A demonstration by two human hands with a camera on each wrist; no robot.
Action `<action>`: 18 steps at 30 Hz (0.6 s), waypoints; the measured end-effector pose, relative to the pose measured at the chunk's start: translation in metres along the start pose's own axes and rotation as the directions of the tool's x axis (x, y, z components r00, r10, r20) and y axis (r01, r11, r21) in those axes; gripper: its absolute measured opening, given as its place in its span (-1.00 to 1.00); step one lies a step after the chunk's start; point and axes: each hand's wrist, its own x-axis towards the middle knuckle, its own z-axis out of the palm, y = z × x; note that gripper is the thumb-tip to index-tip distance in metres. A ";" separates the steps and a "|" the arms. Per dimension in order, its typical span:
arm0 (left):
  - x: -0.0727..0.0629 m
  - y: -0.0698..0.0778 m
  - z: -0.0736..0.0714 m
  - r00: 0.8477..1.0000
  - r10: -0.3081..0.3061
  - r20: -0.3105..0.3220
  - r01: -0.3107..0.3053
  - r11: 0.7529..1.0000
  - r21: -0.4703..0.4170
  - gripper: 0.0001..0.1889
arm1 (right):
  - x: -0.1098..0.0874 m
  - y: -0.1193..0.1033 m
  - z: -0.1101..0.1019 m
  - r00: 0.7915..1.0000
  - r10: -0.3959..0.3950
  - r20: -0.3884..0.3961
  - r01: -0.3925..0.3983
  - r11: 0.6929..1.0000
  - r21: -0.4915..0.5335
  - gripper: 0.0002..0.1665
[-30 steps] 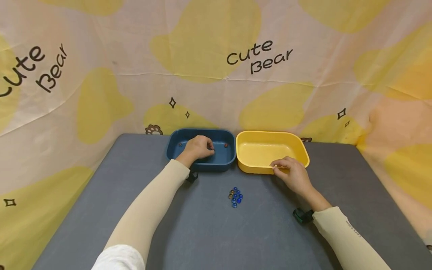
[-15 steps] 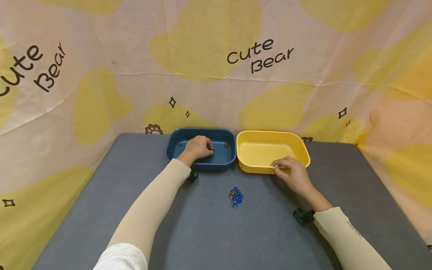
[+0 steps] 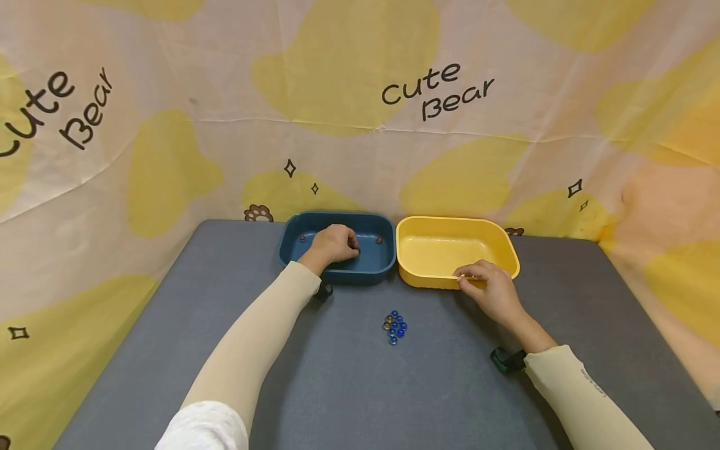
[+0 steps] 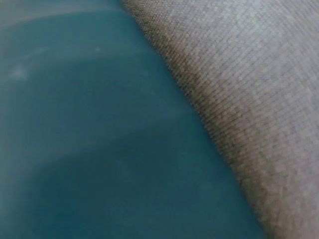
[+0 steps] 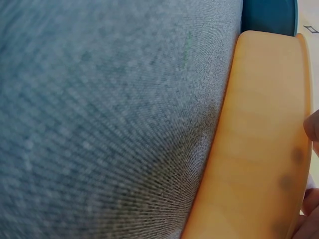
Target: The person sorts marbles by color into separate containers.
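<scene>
My left hand (image 3: 335,242) reaches over the front rim into the blue plastic tub (image 3: 365,275). Its thumb and fingertips come together around a small dark marble (image 3: 358,251), mostly covered by them. Two brownish marbles lie apart in that tub, one at the left (image 3: 302,239) and one at the right (image 3: 379,240). With the thumb outside and fingers inside, my right hand (image 3: 490,290) grips the front rim of the yellow plastic tub (image 3: 427,282). Finger shadows show through its wall (image 5: 259,129) in the right wrist view. The left wrist view has only blue wall (image 4: 109,124) and cloth.
A small cluster of glass marbles (image 3: 395,327), mostly blue with a few amber, sits on the grey cloth-covered table (image 3: 349,387) before the tubs. Both tubs stand side by side at the back edge, against a patterned curtain (image 3: 349,75).
The head view has shifted very slightly. Both hands keep their places at the tubs, and the marbles stay where they were.
</scene>
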 end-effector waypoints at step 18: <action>-0.020 0.001 -0.016 0.997 0.028 -0.067 -0.033 0.997 -0.075 -0.55 | -0.001 -0.002 0.000 1.000 0.010 0.004 -0.010 1.000 -0.011 -0.88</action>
